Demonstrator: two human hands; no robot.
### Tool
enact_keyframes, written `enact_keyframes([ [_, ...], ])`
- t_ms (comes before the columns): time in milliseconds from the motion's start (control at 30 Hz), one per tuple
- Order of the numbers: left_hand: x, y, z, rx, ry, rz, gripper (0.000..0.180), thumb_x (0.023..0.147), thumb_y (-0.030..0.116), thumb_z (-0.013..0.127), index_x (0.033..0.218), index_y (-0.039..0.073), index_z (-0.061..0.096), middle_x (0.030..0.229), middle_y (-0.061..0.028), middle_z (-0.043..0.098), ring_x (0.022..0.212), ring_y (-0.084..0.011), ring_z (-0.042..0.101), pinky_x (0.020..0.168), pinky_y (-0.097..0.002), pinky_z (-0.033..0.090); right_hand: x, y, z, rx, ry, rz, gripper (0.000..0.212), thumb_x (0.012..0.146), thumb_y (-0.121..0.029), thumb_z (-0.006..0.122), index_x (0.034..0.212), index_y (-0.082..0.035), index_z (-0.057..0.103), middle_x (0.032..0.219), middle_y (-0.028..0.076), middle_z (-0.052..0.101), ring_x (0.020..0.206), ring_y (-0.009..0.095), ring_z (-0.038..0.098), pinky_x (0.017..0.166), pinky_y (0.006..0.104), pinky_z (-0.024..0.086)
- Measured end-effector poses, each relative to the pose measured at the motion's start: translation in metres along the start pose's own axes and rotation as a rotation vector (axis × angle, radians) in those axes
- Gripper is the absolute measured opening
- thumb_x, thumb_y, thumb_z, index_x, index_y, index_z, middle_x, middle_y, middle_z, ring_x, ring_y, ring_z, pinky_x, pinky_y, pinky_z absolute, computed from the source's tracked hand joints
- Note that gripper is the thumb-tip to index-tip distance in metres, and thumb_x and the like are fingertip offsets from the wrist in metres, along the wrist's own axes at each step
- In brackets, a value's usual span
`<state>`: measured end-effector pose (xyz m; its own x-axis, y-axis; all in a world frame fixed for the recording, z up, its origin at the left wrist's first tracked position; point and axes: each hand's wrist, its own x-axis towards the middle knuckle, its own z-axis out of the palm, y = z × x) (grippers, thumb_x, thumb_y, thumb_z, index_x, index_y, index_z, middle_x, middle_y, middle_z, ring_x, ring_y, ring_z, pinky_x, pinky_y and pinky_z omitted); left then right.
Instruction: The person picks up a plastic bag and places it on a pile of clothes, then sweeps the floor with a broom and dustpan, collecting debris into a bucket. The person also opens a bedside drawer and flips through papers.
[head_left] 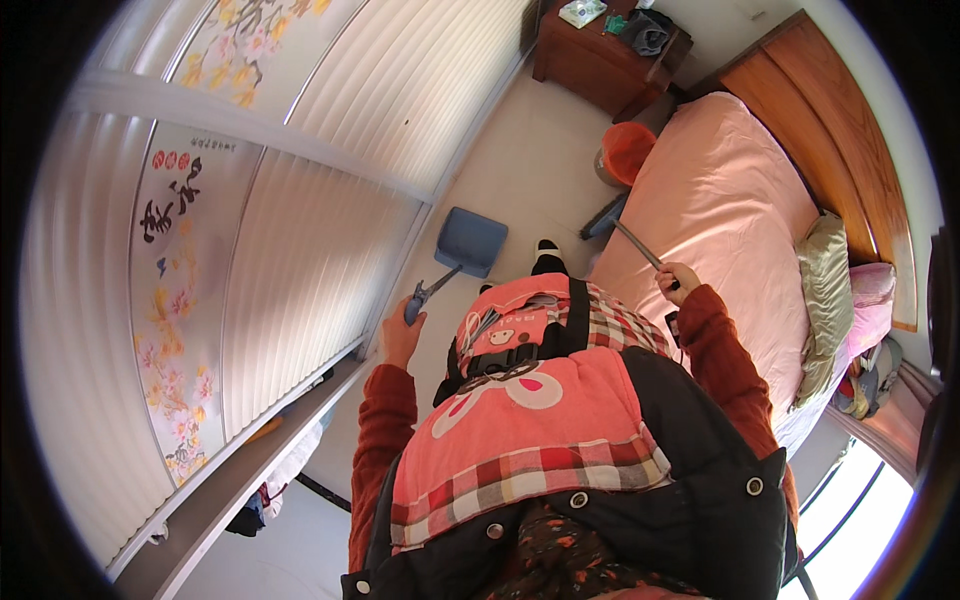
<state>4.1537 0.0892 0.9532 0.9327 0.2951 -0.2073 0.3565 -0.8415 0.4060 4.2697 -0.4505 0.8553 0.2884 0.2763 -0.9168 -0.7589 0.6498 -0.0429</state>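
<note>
"What have you got, nearest first?"

"My left hand (402, 332) is wrapped around the grip of a blue dustpan (471, 240), which sits ahead on the floor (505, 175), near the wardrobe doors (330, 215). My right hand (680, 284) is clenched around the stick of a broom (640, 247)."

"Which step is that?"

"Sweeping, I'd judge. The broom's head is beside the bed (735, 190), well apart from the pan (whether its bristles touch down, I can't tell from here). As I read it, the next move calls for closing that gap: broom toward the pan's open edge, pan held flat and steady."

"Count them for me."

"Two hands, one dustpan, one broom. Then one shoe (549, 248) plainly visible; one bed, bearing one green pillow (828, 290) and one pink pillow (872, 300); one orange-red bin (628, 152) just beside it; farthest off, one brown nightstand (597, 65)."
</note>
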Motion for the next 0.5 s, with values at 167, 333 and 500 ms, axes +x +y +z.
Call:
enact_keyframes([
  [167,0.009,0.015,0.002,-0.018,0.009,0.055,0.048,0.077,0.037,0.068,0.116,0.012,0.057,0.069,-0.0205,0.061,0.064,-0.0369,0.061,0.057,-0.0432,0.046,0.049,-0.028,-0.011,-0.065,0.171,-0.174,0.02,0.08,-0.001,0.048,0.066,-0.01,0.037,0.053,0.0,0.037,0.041,0.006,0.036,0.033,0.0171,0.032],
  [333,0.009,0.032,0.005,-0.011,0.006,0.065,0.045,0.078,0.032,0.067,0.116,0.012,0.056,0.074,-0.0203,0.062,0.068,-0.0368,0.061,0.059,-0.0418,0.046,0.056,-0.043,-0.01,-0.506,0.279,-0.294,0.013,0.075,0.003,0.051,0.069,-0.007,0.044,0.056,0.002,0.04,0.039,0.009,0.037,0.033,0.0226,0.028],
  [500,0.007,0.044,0.016,-0.071,-0.048,-0.009,0.043,0.079,0.025,0.066,0.118,0.014,0.054,0.08,-0.0195,0.064,0.073,-0.0364,0.063,0.062,-0.0413,0.047,0.031,-0.05,0.0,-0.694,0.234,-0.314,0.013,0.076,0.002,0.053,0.078,-0.008,0.045,0.057,0.002,0.039,0.04,0.008,0.035,0.033,0.0232,0.025],
])
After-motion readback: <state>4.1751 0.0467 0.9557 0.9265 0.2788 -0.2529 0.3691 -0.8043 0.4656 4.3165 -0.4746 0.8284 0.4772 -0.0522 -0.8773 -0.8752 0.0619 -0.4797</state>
